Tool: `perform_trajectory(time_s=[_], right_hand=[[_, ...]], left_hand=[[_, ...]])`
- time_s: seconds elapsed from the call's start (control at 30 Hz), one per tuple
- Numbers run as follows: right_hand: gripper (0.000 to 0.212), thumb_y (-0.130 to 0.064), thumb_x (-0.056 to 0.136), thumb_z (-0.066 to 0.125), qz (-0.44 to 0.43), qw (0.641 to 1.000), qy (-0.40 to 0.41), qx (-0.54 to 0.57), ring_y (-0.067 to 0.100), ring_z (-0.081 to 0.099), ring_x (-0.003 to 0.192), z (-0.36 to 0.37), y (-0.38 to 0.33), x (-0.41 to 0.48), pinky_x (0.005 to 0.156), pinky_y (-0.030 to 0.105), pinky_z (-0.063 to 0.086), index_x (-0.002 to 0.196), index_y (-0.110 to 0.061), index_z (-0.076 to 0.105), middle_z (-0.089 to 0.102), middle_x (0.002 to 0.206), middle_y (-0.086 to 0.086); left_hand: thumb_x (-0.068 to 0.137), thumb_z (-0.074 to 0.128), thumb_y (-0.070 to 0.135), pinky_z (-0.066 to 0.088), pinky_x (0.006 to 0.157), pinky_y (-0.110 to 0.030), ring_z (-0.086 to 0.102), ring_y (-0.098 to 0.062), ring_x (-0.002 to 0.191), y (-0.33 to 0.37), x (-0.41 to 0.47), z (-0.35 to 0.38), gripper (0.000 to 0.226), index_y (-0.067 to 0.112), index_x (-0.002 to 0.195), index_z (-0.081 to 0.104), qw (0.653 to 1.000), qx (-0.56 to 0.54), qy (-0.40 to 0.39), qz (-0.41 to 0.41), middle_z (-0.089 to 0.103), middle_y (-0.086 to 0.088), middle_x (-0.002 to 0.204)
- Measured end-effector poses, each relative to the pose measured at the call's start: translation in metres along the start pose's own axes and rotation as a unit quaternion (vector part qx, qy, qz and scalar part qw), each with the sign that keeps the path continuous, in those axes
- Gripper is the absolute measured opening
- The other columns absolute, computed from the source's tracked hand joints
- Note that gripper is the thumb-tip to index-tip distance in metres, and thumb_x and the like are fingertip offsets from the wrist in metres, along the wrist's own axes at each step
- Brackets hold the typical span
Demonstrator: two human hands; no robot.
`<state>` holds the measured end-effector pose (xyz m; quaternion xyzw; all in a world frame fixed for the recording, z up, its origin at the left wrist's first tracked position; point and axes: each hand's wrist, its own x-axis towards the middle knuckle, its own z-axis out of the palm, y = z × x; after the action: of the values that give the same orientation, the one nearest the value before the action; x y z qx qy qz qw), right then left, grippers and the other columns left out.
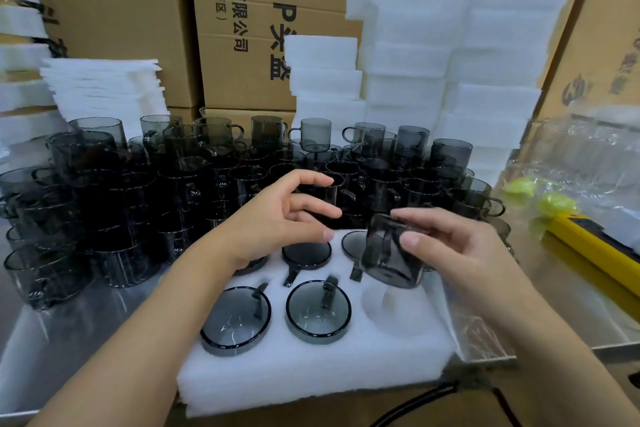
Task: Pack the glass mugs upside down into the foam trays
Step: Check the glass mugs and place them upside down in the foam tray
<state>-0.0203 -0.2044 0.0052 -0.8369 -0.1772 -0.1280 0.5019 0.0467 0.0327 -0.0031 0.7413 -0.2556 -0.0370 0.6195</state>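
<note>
A white foam tray (311,367) lies in front of me with round pockets. Several smoky grey glass mugs sit upside down in it, two in the near row (236,321) (318,312). The near right pocket (391,308) is empty. My right hand (460,250) holds a grey glass mug (393,253) tilted, mouth down, just above that pocket. My left hand (277,222) hovers over the tray's far row with its fingers apart, holding nothing. A crowd of stacked grey mugs (207,184) stands behind the tray.
Stacks of white foam trays (450,55) rise at the back right, with thin foam sheets (107,90) at the back left. Cardboard boxes (263,28) form a wall behind. A yellow tool (588,246) and clear plastic wrap (588,156) lie at the right.
</note>
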Motion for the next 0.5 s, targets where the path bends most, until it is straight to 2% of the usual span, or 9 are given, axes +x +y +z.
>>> perform_trajectory(time_s=[0.07, 0.13, 0.27, 0.37, 0.5], right_hand=[[0.04, -0.06, 0.062, 0.065, -0.004, 0.998, -0.026, -0.052, 0.0, 0.063, 0.092, -0.005, 0.004, -0.015, 0.079, 0.02, 0.047, 0.099, -0.044, 0.067, 0.067, 0.097, -0.016], [0.046, -0.067, 0.06, 0.062, -0.015, 0.996, -0.034, -0.078, -0.002, 0.06, 0.098, -0.003, 0.007, -0.027, 0.082, 0.017, 0.044, 0.101, -0.047, 0.065, 0.064, 0.101, -0.018], [0.049, -0.066, 0.061, 0.064, -0.035, 0.997, -0.019, -0.07, -0.003, 0.057, 0.103, 0.002, 0.009, -0.032, 0.083, 0.009, 0.042, 0.106, -0.048, 0.062, 0.061, 0.106, -0.021], [0.053, -0.063, 0.061, 0.066, -0.047, 0.996, -0.018, -0.07, -0.001, 0.058, 0.103, 0.005, 0.009, -0.033, 0.085, 0.01, 0.042, 0.11, -0.044, 0.06, 0.061, 0.107, -0.021], [0.051, -0.066, 0.058, 0.064, -0.057, 0.991, -0.01, -0.122, -0.002, 0.057, 0.101, 0.006, 0.008, -0.035, 0.082, 0.006, 0.038, 0.104, -0.045, 0.059, 0.059, 0.103, -0.022]], left_hand=[[0.058, 0.08, 0.026, 0.052, 0.076, -0.022, 0.07, -0.014, 0.081, 0.0, 0.0, 0.0, 0.065, 0.032, 0.117, 0.053, 1.0, -0.003, 0.001, 0.0, 0.073, -0.001, 0.105], [0.058, 0.079, 0.025, 0.052, 0.076, -0.023, 0.069, -0.014, 0.081, 0.0, -0.001, -0.001, 0.064, 0.031, 0.116, 0.053, 1.0, -0.002, 0.003, -0.001, 0.073, -0.002, 0.104], [0.067, 0.072, 0.012, 0.053, 0.078, -0.023, 0.068, -0.012, 0.079, 0.001, -0.001, 0.0, 0.054, 0.027, 0.116, 0.054, 1.0, 0.011, 0.01, -0.002, 0.074, -0.002, 0.101], [0.068, 0.071, 0.013, 0.053, 0.079, -0.022, 0.066, -0.011, 0.077, 0.003, -0.003, 0.001, 0.051, 0.026, 0.115, 0.055, 1.0, 0.019, 0.014, -0.004, 0.074, -0.002, 0.1], [0.068, 0.07, 0.014, 0.05, 0.081, -0.024, 0.066, -0.009, 0.078, 0.003, -0.003, 0.002, 0.049, 0.025, 0.114, 0.056, 1.0, 0.023, 0.018, -0.006, 0.074, -0.002, 0.099]])
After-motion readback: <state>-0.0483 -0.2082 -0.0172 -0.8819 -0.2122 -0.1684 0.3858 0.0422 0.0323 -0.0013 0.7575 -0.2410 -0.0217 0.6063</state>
